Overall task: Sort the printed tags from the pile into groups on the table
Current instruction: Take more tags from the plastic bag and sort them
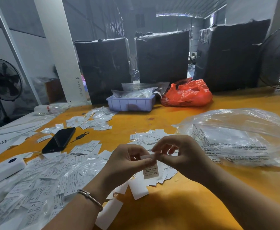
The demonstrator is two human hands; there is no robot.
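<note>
Working at a yellow table (pixel 160 117) in a dim warehouse, three black-wrapped bales (pixel 102 67) standing along its far edge.

Holding one tag (pixel 150 170) up above the table's near middle, printed face showing "XS", hanging down from the fingers. Left hand (pixel 127 161) pinching the tag's top edge between thumb and fingertips, a bracelet (pixel 90 197) circling that wrist. Right hand (pixel 180 153) curling its fingers against the same top edge, pinching a white strip there; whether that strip is part of the tag or a second piece, impossible to tell.

Lying directly beneath the hands, a small group (pixel 162 176) of tags, with blank white slips (pixel 138 188) trailing toward the near edge. Sitting just beyond the hands, a second group (pixel 145 136). Lying farther off to the left, a third group (pixel 94 120). Spreading over the table's near left, the big pile (pixel 41 183), tags mixed with clear film, too many to count.

Resting at the pile's far edge, one black phone (pixel 59 140) with a strap. Sitting at the left edge, one white device (pixel 4 168). Sprawling on the right, one large clear bag (pixel 238 138). Standing near the bales, one lilac tray (pixel 131 103) and one red bag (pixel 189 93). Flanking the scene, two fans (pixel 3 80), one on each side.
</note>
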